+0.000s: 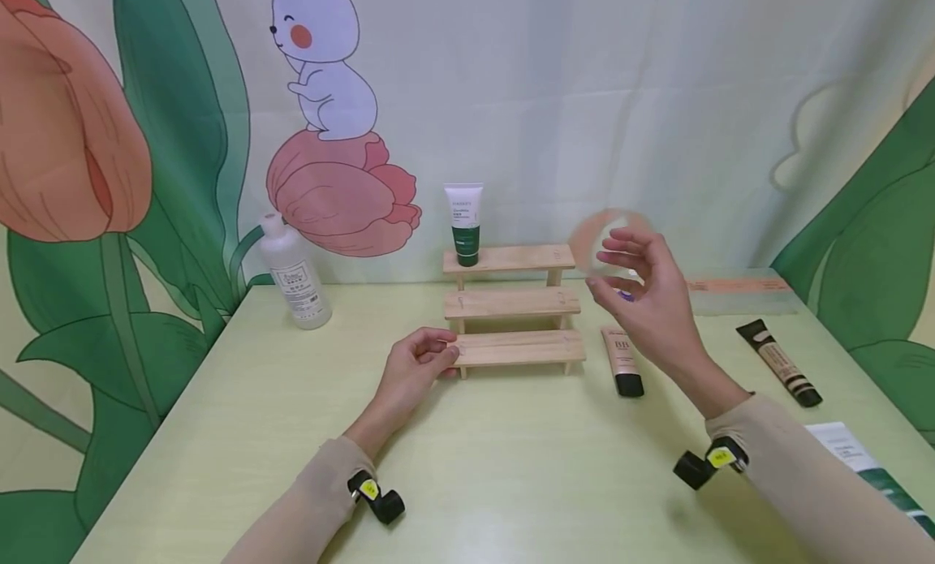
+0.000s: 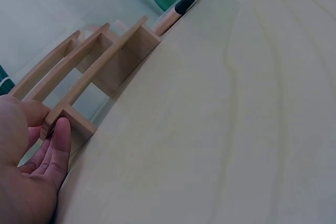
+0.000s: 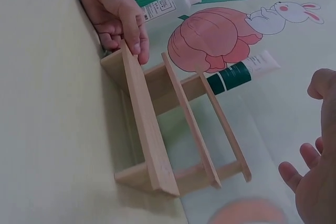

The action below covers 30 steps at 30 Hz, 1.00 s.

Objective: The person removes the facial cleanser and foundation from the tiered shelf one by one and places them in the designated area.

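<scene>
A three-tier wooden display rack stands near the back of the table. My left hand pinches the left end of its lowest shelf between thumb and fingers, as the left wrist view shows closely. On the left of the top shelf, a white and green squeeze tube stands upright on its cap. Raised in the air right of the rack is my right hand, its fingers loosely bent and apart, holding nothing visible. Beneath it a BB cream tube lies on the table. A small purple patch shows by the right thumb; its kind is unclear.
A white bottle stands at the back left. To the right lie a black and tan tube and another white and green tube, partly behind my right sleeve. A clear flat strip lies along the back edge, before a printed curtain.
</scene>
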Available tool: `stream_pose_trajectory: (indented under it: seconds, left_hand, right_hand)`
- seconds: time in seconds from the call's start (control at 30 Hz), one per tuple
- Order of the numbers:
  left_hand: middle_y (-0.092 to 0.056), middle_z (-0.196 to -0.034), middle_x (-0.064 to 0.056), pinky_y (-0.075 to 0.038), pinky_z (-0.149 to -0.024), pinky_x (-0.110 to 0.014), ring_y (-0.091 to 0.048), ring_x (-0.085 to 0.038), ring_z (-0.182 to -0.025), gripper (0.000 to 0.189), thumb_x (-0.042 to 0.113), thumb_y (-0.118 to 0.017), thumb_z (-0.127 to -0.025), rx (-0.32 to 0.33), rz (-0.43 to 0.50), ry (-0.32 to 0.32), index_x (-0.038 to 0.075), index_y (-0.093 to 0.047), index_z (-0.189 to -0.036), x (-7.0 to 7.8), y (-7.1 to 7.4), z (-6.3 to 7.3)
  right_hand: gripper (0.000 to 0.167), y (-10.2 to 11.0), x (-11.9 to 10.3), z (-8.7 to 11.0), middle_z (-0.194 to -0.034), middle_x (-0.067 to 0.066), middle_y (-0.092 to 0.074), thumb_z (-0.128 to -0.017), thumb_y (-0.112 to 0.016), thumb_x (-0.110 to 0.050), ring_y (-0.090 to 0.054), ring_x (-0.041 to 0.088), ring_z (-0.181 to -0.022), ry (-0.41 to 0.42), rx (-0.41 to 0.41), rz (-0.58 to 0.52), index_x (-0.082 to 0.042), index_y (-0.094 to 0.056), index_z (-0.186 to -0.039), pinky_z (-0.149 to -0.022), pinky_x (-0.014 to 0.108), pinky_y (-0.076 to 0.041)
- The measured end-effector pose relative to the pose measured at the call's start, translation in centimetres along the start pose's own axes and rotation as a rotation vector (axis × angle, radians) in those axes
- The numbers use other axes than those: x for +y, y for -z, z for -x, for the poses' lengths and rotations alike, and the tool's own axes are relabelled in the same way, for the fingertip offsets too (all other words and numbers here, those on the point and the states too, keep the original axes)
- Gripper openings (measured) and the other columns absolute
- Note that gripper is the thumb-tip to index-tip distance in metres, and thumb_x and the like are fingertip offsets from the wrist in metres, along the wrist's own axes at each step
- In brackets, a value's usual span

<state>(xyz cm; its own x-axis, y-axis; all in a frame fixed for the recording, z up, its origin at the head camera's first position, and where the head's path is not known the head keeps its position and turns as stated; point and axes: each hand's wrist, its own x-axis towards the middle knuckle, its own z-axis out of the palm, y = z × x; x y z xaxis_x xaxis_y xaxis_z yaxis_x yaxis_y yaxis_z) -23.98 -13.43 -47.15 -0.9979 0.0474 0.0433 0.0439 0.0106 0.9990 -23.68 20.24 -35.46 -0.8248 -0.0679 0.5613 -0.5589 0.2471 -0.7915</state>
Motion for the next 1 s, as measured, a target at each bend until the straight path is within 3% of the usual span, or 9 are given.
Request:
stream_pose_trajectory:
  seconds: [0.23,0.37,0.57,1.0]
  left_hand:
    - [-0.073,-0.108,-0.014,-0.071,-0.080,-0.030,-0.075,-0.016,-0.090,0.022,0.002,-0.077,-0.105,-0.001,-0.009,-0.010,0.000,-0.074,-0.126,-0.1,0.4,0.1]
    - [-0.074,-0.108,-0.015,-0.071,-0.080,-0.030,-0.075,-0.016,-0.090,0.022,0.001,-0.077,-0.105,-0.001,0.005,-0.013,-0.001,-0.074,-0.126,0.0,0.4,0.1]
    - [-0.074,-0.107,-0.014,-0.071,-0.081,-0.030,-0.075,-0.016,-0.090,0.022,0.000,-0.076,-0.105,-0.015,0.017,-0.013,-0.002,-0.074,-0.126,0.2,0.1,0.1]
    - [-0.073,-0.104,-0.012,-0.071,-0.079,-0.029,-0.074,-0.016,-0.088,0.021,0.001,-0.076,-0.105,-0.014,0.003,-0.024,-0.001,-0.074,-0.126,0.0,0.2,0.1]
  right_hand:
    - [0.058,-3.9,0.8,-2.9,-0.145,0.010,-0.061,-0.102,-0.082,-0.012,-0.064,0.030,-0.136,-0.050,-0.026,-0.088,-0.012,-0.053,-0.152,-0.105,0.028,-0.062]
    - [0.061,-5.9,0.9,-4.6,-0.145,0.010,-0.062,-0.101,-0.085,-0.013,-0.065,0.028,-0.135,-0.057,-0.032,-0.104,-0.012,-0.053,-0.152,-0.109,0.038,-0.064]
    - [0.064,-8.1,1.3,-6.5,-0.146,0.015,-0.061,-0.101,-0.085,-0.013,-0.063,0.035,-0.137,-0.056,-0.030,-0.120,-0.006,-0.050,-0.154,-0.113,0.052,-0.061]
    - [0.065,-11.9,1.8,-8.5,-0.149,0.024,-0.060,-0.101,-0.085,-0.013,-0.065,0.034,-0.135,-0.092,-0.052,-0.163,-0.006,-0.051,-0.156,-0.114,0.047,-0.061]
